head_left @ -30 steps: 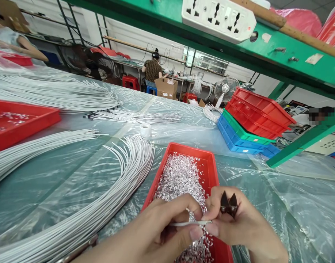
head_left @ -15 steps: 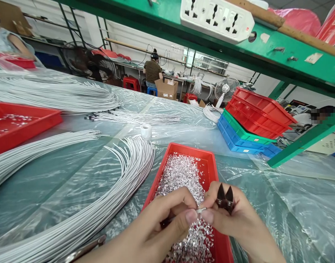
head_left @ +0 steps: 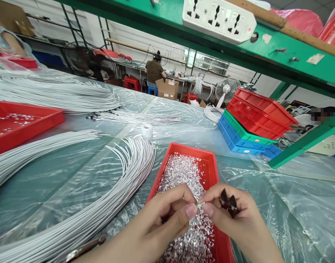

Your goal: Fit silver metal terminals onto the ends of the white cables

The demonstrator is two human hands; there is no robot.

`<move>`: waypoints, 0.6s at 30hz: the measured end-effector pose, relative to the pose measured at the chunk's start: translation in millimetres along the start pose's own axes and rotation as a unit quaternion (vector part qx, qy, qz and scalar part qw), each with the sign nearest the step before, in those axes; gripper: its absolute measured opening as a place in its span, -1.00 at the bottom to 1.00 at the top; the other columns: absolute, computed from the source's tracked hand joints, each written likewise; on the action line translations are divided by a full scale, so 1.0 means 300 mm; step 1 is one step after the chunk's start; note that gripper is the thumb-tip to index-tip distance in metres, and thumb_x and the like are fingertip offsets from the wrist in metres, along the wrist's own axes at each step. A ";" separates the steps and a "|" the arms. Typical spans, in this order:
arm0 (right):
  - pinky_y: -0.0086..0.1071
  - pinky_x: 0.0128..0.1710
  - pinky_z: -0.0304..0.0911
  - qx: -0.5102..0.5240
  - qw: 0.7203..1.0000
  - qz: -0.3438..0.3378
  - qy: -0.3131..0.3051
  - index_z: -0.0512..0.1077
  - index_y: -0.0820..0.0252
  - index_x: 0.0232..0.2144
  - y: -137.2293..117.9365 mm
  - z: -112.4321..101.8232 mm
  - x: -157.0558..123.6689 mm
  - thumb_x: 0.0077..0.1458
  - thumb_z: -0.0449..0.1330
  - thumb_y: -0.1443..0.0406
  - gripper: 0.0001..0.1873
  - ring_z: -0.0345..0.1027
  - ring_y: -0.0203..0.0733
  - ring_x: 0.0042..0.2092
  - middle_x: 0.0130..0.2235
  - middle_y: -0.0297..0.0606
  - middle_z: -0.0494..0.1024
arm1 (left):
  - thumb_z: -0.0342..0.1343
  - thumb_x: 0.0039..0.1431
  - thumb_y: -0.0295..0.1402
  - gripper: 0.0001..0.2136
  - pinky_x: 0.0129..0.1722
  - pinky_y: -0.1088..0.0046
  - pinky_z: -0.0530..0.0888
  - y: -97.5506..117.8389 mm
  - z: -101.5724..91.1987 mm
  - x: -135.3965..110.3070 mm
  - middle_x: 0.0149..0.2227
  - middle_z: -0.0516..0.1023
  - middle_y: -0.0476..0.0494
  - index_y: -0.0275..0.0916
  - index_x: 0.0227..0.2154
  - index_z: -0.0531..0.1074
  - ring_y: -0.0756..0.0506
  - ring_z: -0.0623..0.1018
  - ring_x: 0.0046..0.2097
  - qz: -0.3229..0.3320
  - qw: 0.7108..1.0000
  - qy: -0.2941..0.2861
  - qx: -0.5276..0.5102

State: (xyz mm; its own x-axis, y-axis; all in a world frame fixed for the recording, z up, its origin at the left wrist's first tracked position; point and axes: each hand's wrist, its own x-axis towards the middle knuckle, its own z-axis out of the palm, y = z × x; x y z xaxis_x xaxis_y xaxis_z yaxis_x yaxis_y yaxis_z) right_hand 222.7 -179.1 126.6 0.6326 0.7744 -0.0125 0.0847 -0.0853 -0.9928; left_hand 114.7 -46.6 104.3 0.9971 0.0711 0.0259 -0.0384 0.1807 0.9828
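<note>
Thumb and forefinger of my left hand [head_left: 167,217] are closed on a thin white cable [head_left: 200,205], whose short end pokes out between my fingertips. My right hand [head_left: 238,219] pinches at that same end with thumb and forefinger. Tucked in its curled fingers are nippers [head_left: 228,202], dark blades pointing up and slightly apart; their handles are hidden. Both hands are over a red tray [head_left: 214,175] strewn with small shiny silver scraps [head_left: 181,173]. To the left, a thick bundle of white cables [head_left: 134,175] curves across the plastic-covered table.
A second red tray [head_left: 46,118] and more cable bundles [head_left: 60,95] lie at left. A tape roll [head_left: 147,130] stands beyond the cables. Stacked bins [head_left: 255,113] and a green post [head_left: 301,140] are at right. Overhead runs a green beam [head_left: 156,18]. A metal tool [head_left: 82,250] lies by my left forearm.
The nippers in my right hand have tilted and shifted slightly right. My right fingers have moved a little at the cable end. The whole view has shifted slightly.
</note>
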 end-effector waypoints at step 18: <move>-0.40 -0.53 -0.19 0.002 0.999 -0.015 0.029 0.40 0.14 -0.56 0.009 0.018 0.001 -0.14 0.20 0.34 -0.97 -0.20 -0.36 -0.57 -0.65 -0.56 0.04 | -0.02 0.33 -0.11 -0.74 -0.51 0.45 0.06 -0.045 -0.001 -0.003 -0.54 0.15 0.11 -0.17 -0.38 0.27 0.00 0.13 -0.48 0.026 0.996 0.053 0.071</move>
State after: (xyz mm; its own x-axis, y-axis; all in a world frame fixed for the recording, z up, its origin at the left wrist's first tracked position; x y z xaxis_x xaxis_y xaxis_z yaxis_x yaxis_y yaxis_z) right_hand 219.0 -175.5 123.2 0.6739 0.7385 0.0237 0.1014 -0.0607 -0.9930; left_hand 114.4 -48.7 90.8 0.9812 0.1815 0.0662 -0.0736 0.0341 0.9967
